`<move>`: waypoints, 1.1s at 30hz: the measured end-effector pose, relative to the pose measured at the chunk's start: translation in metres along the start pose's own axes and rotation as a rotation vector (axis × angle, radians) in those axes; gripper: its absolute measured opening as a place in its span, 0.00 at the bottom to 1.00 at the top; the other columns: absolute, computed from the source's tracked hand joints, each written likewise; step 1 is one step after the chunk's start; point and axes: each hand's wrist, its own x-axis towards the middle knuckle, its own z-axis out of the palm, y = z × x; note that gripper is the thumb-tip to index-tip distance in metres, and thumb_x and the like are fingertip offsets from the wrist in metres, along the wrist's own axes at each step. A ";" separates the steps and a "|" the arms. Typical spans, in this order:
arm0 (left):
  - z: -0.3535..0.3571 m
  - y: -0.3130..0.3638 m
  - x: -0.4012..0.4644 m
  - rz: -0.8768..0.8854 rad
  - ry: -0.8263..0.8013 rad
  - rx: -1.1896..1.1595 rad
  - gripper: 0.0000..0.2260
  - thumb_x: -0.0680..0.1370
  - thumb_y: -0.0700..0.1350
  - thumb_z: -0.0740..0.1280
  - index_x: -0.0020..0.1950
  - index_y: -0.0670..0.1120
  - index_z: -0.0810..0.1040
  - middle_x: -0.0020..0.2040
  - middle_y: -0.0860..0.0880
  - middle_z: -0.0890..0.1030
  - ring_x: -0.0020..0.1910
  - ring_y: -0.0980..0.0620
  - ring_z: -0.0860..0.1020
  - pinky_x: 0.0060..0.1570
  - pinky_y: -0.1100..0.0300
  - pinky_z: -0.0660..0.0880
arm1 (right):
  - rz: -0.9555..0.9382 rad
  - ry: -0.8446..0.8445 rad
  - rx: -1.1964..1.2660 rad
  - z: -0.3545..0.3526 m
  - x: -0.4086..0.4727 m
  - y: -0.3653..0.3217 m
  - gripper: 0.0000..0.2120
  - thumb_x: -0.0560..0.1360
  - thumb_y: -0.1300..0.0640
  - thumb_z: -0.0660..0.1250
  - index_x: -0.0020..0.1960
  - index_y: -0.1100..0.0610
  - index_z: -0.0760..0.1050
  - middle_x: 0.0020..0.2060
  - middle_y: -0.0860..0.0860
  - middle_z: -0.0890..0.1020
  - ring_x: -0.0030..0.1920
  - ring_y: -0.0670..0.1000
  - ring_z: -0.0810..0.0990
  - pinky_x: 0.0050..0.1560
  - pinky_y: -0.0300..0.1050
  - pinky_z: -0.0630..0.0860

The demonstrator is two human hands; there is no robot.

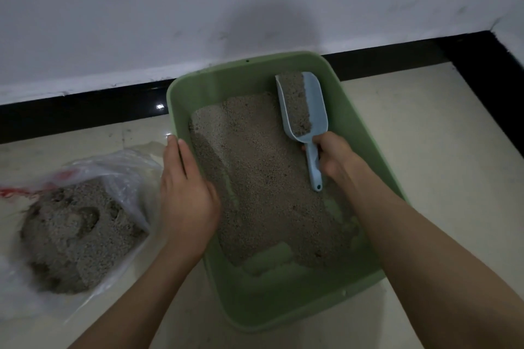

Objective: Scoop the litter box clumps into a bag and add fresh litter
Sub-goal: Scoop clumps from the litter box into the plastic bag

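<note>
Head view looks down on a pale blue scoop (302, 106), its bowl heaped with grey litter and held level above the far right part of the green litter box (357, 133). The right hand (336, 154) is closed round the scoop's handle just behind the bowl, fingers wrapped tight, with the handle's tail poking out toward the wearer. Below and to the left of that grip lies the bed of litter (263, 176), scraped thin enough that bare green floor shows at the near end. Farther left of the grip, the left hand (185, 193) rests flat and spread over the box's left wall, gripping nothing, seemingly steadying the box.

Beyond that hand, outside the box on the tiled floor, a clear plastic bag (124, 167) lies open with a mound of scooped litter (76, 232) in it.

The step in hand looks like carrying this load across to the bag. Done well, it calls for keeping the bowl level through the sweep leftward, lifting clear of the box wall and the left hand, and tipping only once over the bag's mouth. The bag lies slack, so grains could spill onto the floor; the free hand might hold its opening up.
</note>
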 end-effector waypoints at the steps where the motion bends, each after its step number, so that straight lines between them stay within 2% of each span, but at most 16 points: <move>1: -0.001 0.000 0.000 -0.003 -0.006 0.003 0.29 0.75 0.34 0.58 0.74 0.33 0.49 0.75 0.34 0.51 0.73 0.37 0.56 0.68 0.43 0.63 | -0.008 -0.015 -0.013 0.000 -0.003 -0.001 0.09 0.78 0.71 0.55 0.53 0.62 0.70 0.38 0.52 0.73 0.36 0.49 0.71 0.37 0.39 0.69; 5: -0.003 0.001 -0.001 -0.014 -0.038 0.020 0.30 0.77 0.36 0.56 0.75 0.36 0.44 0.76 0.37 0.46 0.75 0.40 0.52 0.71 0.46 0.59 | -0.028 -0.067 -0.052 -0.008 -0.021 0.006 0.10 0.77 0.71 0.55 0.53 0.61 0.70 0.39 0.53 0.73 0.37 0.49 0.71 0.40 0.41 0.71; 8: -0.005 0.004 -0.001 -0.034 -0.057 0.019 0.30 0.78 0.36 0.56 0.75 0.36 0.42 0.76 0.39 0.43 0.75 0.41 0.51 0.72 0.47 0.58 | -0.039 -0.080 -0.100 -0.019 -0.044 0.010 0.09 0.77 0.70 0.57 0.48 0.59 0.73 0.36 0.52 0.70 0.34 0.49 0.68 0.35 0.41 0.67; 9: -0.007 0.005 -0.001 -0.041 -0.063 0.018 0.30 0.78 0.36 0.56 0.75 0.36 0.41 0.76 0.39 0.43 0.75 0.41 0.50 0.72 0.47 0.58 | -0.050 -0.079 -0.122 -0.023 -0.051 0.011 0.09 0.77 0.69 0.57 0.49 0.58 0.73 0.36 0.52 0.69 0.34 0.49 0.67 0.34 0.40 0.66; 12: -0.009 0.007 -0.001 -0.050 -0.091 0.000 0.31 0.78 0.35 0.56 0.75 0.36 0.41 0.76 0.39 0.42 0.75 0.40 0.52 0.72 0.46 0.59 | -0.078 -0.068 -0.205 -0.034 -0.075 0.015 0.14 0.77 0.69 0.57 0.62 0.61 0.71 0.38 0.53 0.71 0.34 0.50 0.67 0.33 0.42 0.65; 14: -0.012 0.008 0.000 -0.067 -0.105 0.006 0.32 0.77 0.36 0.57 0.75 0.37 0.41 0.77 0.40 0.43 0.74 0.40 0.54 0.71 0.46 0.59 | -0.094 -0.086 -0.194 -0.038 -0.097 0.019 0.15 0.77 0.68 0.58 0.63 0.63 0.71 0.37 0.54 0.71 0.33 0.50 0.67 0.32 0.40 0.66; 16: -0.016 0.007 0.003 -0.082 -0.132 0.006 0.30 0.78 0.38 0.57 0.75 0.38 0.43 0.77 0.42 0.44 0.75 0.40 0.51 0.72 0.46 0.56 | -0.115 -0.100 -0.221 -0.041 -0.120 0.025 0.13 0.77 0.69 0.57 0.60 0.62 0.72 0.36 0.55 0.71 0.32 0.50 0.67 0.29 0.38 0.68; 18: -0.023 0.003 0.006 -0.057 -0.156 -0.029 0.26 0.80 0.42 0.54 0.76 0.39 0.48 0.77 0.41 0.49 0.75 0.41 0.50 0.72 0.45 0.55 | -0.137 -0.101 -0.336 -0.040 -0.139 0.029 0.12 0.77 0.68 0.57 0.59 0.64 0.73 0.40 0.57 0.72 0.33 0.52 0.68 0.35 0.44 0.69; 19: -0.028 -0.001 0.005 -0.036 -0.155 -0.071 0.25 0.80 0.43 0.53 0.75 0.40 0.51 0.76 0.40 0.53 0.74 0.40 0.53 0.71 0.44 0.58 | -0.149 -0.094 -0.397 -0.039 -0.148 0.030 0.12 0.77 0.68 0.57 0.58 0.64 0.73 0.41 0.58 0.73 0.34 0.53 0.69 0.39 0.47 0.68; 21: -0.042 -0.012 -0.001 0.011 -0.127 -0.151 0.21 0.80 0.43 0.54 0.73 0.39 0.57 0.72 0.38 0.62 0.73 0.39 0.57 0.67 0.44 0.63 | -0.177 -0.110 -0.486 -0.032 -0.165 0.030 0.09 0.77 0.68 0.57 0.54 0.63 0.74 0.40 0.57 0.75 0.34 0.53 0.70 0.38 0.45 0.69; 23: -0.057 -0.028 -0.018 0.065 -0.111 -0.174 0.20 0.79 0.39 0.56 0.71 0.37 0.61 0.70 0.36 0.64 0.72 0.39 0.58 0.68 0.46 0.61 | -0.191 -0.164 -0.549 -0.022 -0.183 0.031 0.08 0.77 0.68 0.56 0.50 0.62 0.73 0.34 0.54 0.75 0.31 0.50 0.70 0.30 0.38 0.68; 24: -0.064 -0.037 -0.028 0.098 -0.094 -0.182 0.20 0.78 0.38 0.57 0.70 0.36 0.62 0.69 0.36 0.66 0.71 0.38 0.60 0.69 0.47 0.61 | -0.193 -0.194 -0.574 -0.016 -0.191 0.032 0.08 0.78 0.67 0.56 0.50 0.62 0.74 0.33 0.53 0.74 0.30 0.49 0.70 0.28 0.37 0.68; 26: -0.079 -0.060 -0.051 0.122 -0.047 -0.181 0.20 0.77 0.36 0.60 0.69 0.35 0.65 0.67 0.36 0.68 0.69 0.38 0.64 0.69 0.46 0.62 | -0.186 -0.241 -0.606 -0.002 -0.202 0.036 0.09 0.77 0.67 0.56 0.52 0.62 0.75 0.34 0.55 0.76 0.31 0.50 0.72 0.30 0.40 0.70; 28: -0.093 -0.086 -0.069 0.122 0.025 -0.132 0.20 0.74 0.34 0.62 0.67 0.36 0.68 0.66 0.36 0.70 0.68 0.38 0.65 0.69 0.46 0.62 | -0.181 -0.274 -0.631 0.018 -0.209 0.040 0.12 0.77 0.67 0.57 0.55 0.64 0.76 0.39 0.59 0.78 0.34 0.53 0.75 0.36 0.45 0.75; 30: -0.109 -0.115 -0.082 0.091 0.127 -0.039 0.22 0.70 0.33 0.65 0.65 0.37 0.70 0.65 0.36 0.71 0.68 0.38 0.65 0.69 0.47 0.61 | -0.180 -0.312 -0.690 0.039 -0.214 0.045 0.12 0.76 0.67 0.58 0.56 0.65 0.76 0.42 0.61 0.79 0.37 0.54 0.76 0.42 0.49 0.76; 33: -0.128 -0.156 -0.095 -0.131 0.195 0.010 0.27 0.71 0.37 0.67 0.69 0.36 0.65 0.66 0.34 0.67 0.68 0.35 0.64 0.68 0.44 0.63 | -0.134 -0.385 -0.818 0.076 -0.225 0.053 0.09 0.76 0.65 0.58 0.51 0.65 0.76 0.37 0.58 0.79 0.30 0.50 0.78 0.34 0.43 0.76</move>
